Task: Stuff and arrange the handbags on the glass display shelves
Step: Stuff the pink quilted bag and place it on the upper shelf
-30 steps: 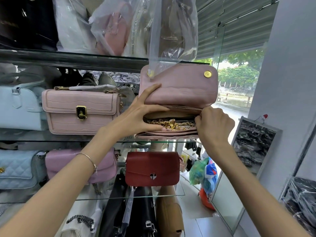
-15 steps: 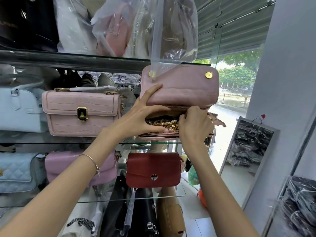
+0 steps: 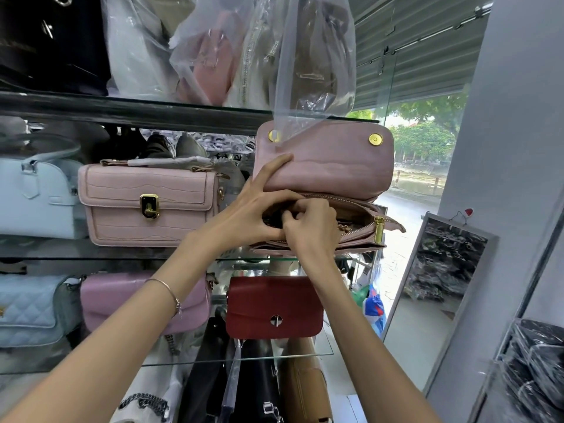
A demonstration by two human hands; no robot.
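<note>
On glass shelf (image 3: 183,258), 1 o'clock: dusty-pink handbag (image 3: 329,166), flap up. Right hand (image 3: 308,227) shifted from zipper end to left hand (image 3: 259,215); both curled into mouth, gold chain now mostly tucked. Stuffing nearly done.

open bag (image 3: 326,166): dusty pink, gold snaps, gold zip pull, tan lining
croc bag (image 3: 146,203): pale pink, crocodile-scale embossing, gold clasp
red bag (image 3: 274,306): dark red, plain, silver round lock
mauve bag (image 3: 122,300): soft pinkish-lilac, plain
quilted bag (image 3: 27,309): light blue, diamond quilting
top-handle bag (image 3: 33,203): pale blue, plain
tan bag (image 3: 308,389): light brown
hanging bags (image 3: 244,383): black, silver hardware
plastic wraps (image 3: 311,65): clear, over pink, cream and brown bags
bracelet (image 3: 166,290): thin, silver
shelf (image 3: 323,351): clear glass, greenish edge
wall (image 3: 512,117): light grey
</note>
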